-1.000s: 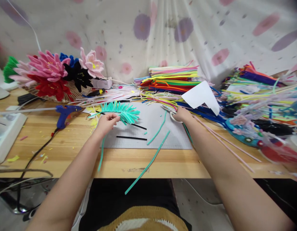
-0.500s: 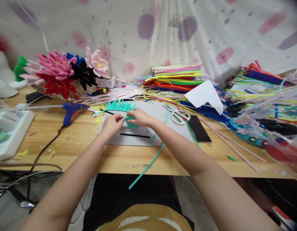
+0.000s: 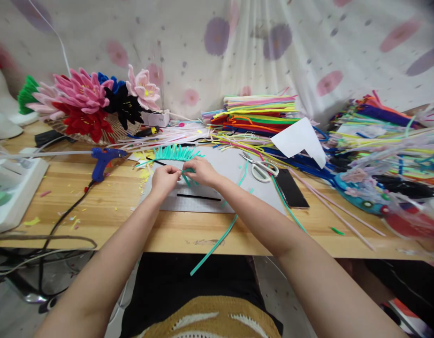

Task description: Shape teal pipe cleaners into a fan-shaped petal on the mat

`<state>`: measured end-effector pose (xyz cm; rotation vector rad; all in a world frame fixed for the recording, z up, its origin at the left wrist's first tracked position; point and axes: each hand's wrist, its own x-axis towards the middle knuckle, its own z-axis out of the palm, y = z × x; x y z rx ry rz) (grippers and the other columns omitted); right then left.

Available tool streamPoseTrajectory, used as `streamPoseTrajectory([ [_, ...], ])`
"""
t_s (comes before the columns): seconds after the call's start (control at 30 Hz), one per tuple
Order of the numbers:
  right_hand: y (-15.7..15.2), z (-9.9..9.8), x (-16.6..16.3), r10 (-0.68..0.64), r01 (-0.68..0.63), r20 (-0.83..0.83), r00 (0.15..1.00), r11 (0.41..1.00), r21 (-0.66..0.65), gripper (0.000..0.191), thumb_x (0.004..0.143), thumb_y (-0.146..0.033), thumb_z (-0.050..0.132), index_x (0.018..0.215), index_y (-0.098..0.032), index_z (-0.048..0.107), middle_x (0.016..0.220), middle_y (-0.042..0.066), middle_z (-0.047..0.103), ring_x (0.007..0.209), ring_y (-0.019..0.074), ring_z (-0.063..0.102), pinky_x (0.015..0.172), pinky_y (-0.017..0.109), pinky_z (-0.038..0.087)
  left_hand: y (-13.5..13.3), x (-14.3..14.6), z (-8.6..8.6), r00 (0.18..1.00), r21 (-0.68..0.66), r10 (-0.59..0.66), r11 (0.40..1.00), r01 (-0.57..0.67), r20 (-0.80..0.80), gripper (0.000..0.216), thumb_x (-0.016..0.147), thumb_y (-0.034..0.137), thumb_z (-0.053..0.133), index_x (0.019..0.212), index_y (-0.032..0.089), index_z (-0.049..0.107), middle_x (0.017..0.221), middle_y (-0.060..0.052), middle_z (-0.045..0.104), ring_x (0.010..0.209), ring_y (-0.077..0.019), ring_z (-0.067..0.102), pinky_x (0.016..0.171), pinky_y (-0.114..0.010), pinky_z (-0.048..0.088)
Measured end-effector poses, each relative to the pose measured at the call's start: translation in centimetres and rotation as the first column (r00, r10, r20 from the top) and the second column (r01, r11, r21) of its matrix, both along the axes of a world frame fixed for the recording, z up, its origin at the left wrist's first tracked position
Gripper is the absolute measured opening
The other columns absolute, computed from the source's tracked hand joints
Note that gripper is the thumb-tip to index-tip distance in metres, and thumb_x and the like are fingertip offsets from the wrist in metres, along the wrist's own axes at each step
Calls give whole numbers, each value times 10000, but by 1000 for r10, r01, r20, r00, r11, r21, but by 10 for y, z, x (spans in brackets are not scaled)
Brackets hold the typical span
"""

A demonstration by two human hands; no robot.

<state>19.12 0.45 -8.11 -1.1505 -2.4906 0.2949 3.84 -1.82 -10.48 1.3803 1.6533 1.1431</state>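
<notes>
The two hands, left (image 3: 166,180) and right (image 3: 200,171), meet over the bench, fingers pinched together on a turquoise fringe (image 3: 172,152). The fringe lies over the far left part of a grey mat (image 3: 266,199), its tufts fanned out beyond the hands and a thin stem poking out to the left. The fingers cover its near end; a few turquoise pieces show below them, but exactly what each fingertip grips cannot be made out. The right forearm hides part of a long turquoise strip (image 3: 214,245) that hangs over the front edge. The white dummy head (image 3: 2,108) at the far left is cut off by the frame, and the dark shapes under the bench on the right are hard to read.

The bench (image 3: 97,211) is pale wood, sprinkled with coloured scraps on the left. Behind it hangs a white curtain (image 3: 178,56) with pink and purple blotches.

On the mat, a black stick (image 3: 199,197) lies just in front of the hands, and scissors (image 3: 263,169) rest to their right, near a dark phone (image 3: 290,188). To the left is a blue glue gun (image 3: 103,162), with a bunch of fuzzy flowers (image 3: 83,94) behind it. Stacked pipe cleaners (image 3: 259,112) crowd the back, a sheet of white paper (image 3: 301,143) in front of them.
</notes>
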Motion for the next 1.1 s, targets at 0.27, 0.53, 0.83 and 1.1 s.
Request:
streamPoseTrajectory([
  [0.27, 0, 10, 8, 15, -18, -42, 999, 997, -70, 195, 773, -231, 546, 919, -166, 658, 894, 52, 655, 875, 180, 504, 798, 295, 341, -8, 4, 21, 978, -127, -96, 985, 120, 186, 188, 544, 313, 695, 583, 146, 617, 521, -17, 602, 535, -151, 594, 541, -259, 470],
  [0.53, -1, 18, 31, 243, -353, -364, 899, 894, -276, 119, 704, -215, 638, 803, -155, 666, 798, 1, 645, 810, 137, 557, 823, 278, 401, 7, 4, 39, 840, -463, -42, 819, 339, 541, 385, 762, 501, 539, 644, 139, 596, 703, -98, 652, 643, -173, 630, 564, -279, 527],
  [0.83, -5, 18, 55, 229, -363, -470, 853, 906, -217, 297, 673, -246, 679, 968, -217, 657, 1088, 41, 599, 1066, 173, 509, 971, 360, 354, 53, 44, 39, 874, -388, 139, 919, 61, 466, 138, 775, 134, 551, 649, 154, 497, 529, 37, 488, 525, -84, 528, 516, -195, 459],
  [1.1, -6, 5, 143, -111, -4, -203, 973, 870, -494, 225, 686, -311, 624, 848, -156, 642, 784, 17, 605, 733, 124, 535, 712, 275, 435, 81, 27, 82, 966, 47, -197, 980, 192, 166, 372, 605, 197, 687, 963, 167, 593, 794, -24, 650, 662, -145, 609, 644, -267, 487],
])
